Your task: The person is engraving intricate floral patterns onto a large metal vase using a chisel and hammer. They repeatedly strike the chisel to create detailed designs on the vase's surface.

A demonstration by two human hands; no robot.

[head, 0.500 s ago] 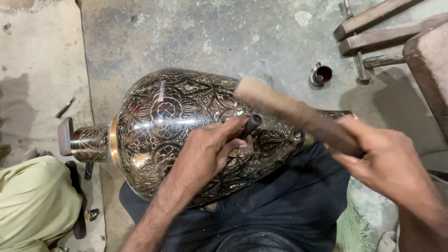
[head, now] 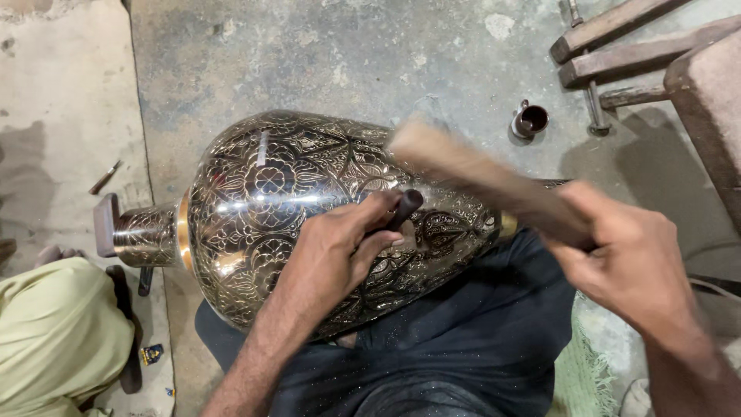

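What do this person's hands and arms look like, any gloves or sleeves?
Both are bare. The left hand wears no glove, ring or watch, and its forearm is uncovered down to the bottom edge of the picture. The right hand is likewise ungloved, with a bare wrist and forearm. No sleeve shows on either arm. The right one is slightly blurred.

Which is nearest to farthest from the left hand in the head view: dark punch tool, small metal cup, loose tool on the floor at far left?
From the left hand:
1. Dark punch tool, in its grip, tip on the engraved vase.
2. Small metal cup, upper right on the floor, beyond the blurred wooden mallet.
3. Loose tool, far left on the floor, past the vase's neck.
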